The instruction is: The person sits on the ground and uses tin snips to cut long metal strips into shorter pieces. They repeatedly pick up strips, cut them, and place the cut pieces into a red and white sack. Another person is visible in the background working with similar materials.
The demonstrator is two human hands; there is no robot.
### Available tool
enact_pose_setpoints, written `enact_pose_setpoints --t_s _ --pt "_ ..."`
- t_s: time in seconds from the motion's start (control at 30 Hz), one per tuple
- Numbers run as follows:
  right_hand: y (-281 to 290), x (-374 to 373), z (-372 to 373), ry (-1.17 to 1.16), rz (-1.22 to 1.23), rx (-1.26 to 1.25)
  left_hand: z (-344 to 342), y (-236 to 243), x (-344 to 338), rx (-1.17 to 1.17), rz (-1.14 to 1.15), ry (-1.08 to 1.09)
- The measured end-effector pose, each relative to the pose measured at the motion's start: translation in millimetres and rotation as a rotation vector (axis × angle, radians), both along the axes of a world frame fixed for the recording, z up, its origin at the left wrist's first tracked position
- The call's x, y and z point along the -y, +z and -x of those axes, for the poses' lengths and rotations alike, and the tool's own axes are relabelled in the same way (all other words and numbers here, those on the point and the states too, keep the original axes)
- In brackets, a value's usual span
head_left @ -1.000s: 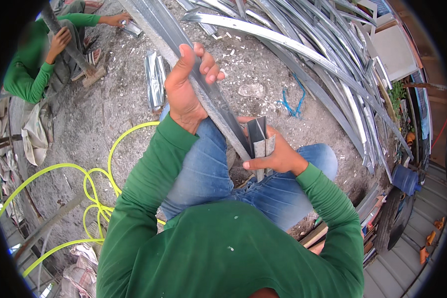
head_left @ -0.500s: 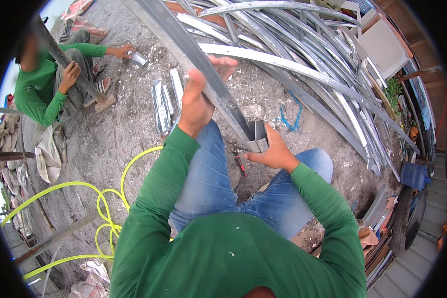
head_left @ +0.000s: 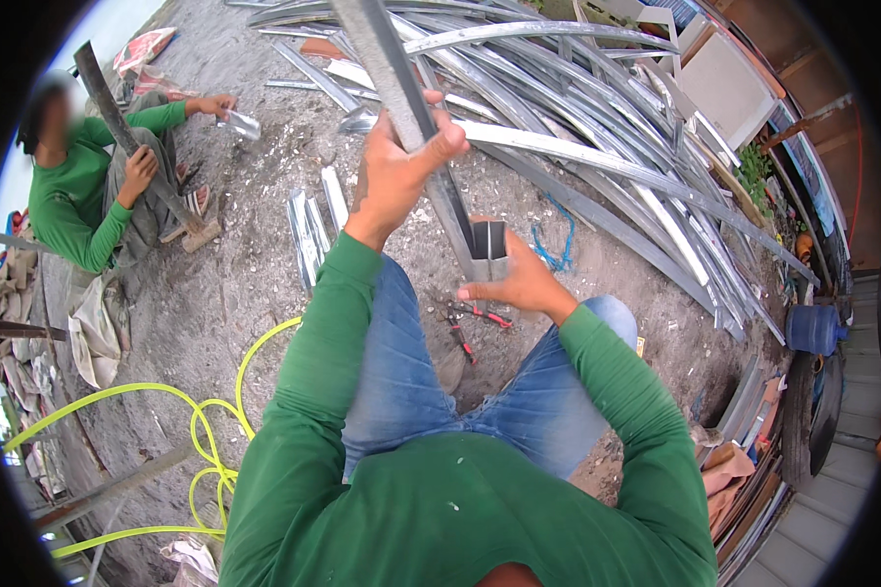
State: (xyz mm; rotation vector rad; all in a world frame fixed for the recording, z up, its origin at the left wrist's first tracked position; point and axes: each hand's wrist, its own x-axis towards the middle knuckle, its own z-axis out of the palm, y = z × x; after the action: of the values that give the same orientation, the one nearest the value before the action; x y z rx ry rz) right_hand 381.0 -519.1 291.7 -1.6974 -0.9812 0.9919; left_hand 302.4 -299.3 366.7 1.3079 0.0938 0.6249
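My left hand (head_left: pixel 401 166) grips a long grey metal channel (head_left: pixel 394 73) that slants up and away from me. At the channel's lower end, my right hand (head_left: pixel 521 282) holds a short grey metal channel piece (head_left: pixel 489 249) against it. Both arms wear green sleeves, and my knees in blue jeans are spread below. Red-handled pliers (head_left: pixel 465 328) lie on the ground between my legs.
A pile of long bent metal strips (head_left: pixel 597 147) covers the ground ahead and right. Short metal pieces (head_left: pixel 308 230) lie to the left. A seated person in green (head_left: pixel 78 201) handles metal at far left. A yellow hose (head_left: pixel 201 430) loops at lower left. A blue jug (head_left: pixel 812 328) stands right.
My view has shifted, so my hands and the channel sit higher and further right. My right hand with the short piece has risen from my knee to the channel's lower end.
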Motion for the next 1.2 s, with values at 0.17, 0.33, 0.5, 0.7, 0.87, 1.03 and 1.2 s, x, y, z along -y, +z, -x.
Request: enact_pose_setpoints --t_s 0.17,0.33,0.5,0.7,0.87,1.03,1.2 --pt "-89.5 -52.5 -74.1 0.35 0.771 0.51 -8.3 -30.4 -18.3 -0.059 -0.036 0.423" --pt "-217.8 -23.5 5.3 0.301 1.172 0.273 -6.2 -31.2 -27.1 -0.131 -0.168 0.608" --pt "-230.8 -0.4 123.9 0.23 1.317 0.525 2.9 -33.6 -37.9 0.165 0.072 0.377" --pt "-240.5 1.3 96.0 0.127 0.974 0.421 11.3 -42.9 -50.6 0.213 0.204 0.451" --pt "-179.8 -50.9 -13.8 -0.134 0.763 -0.125 17.1 -42.4 -67.2 0.106 0.006 0.747" --pt "-73.5 -31.0 -122.1 -0.215 0.299 0.29 21.1 -16.1 -76.1 0.21 -0.133 0.603" --pt "37.5 -8.6 -110.1 -0.198 0.019 0.77 7.6 2.5 -83.4 0.071 0.111 -0.009"
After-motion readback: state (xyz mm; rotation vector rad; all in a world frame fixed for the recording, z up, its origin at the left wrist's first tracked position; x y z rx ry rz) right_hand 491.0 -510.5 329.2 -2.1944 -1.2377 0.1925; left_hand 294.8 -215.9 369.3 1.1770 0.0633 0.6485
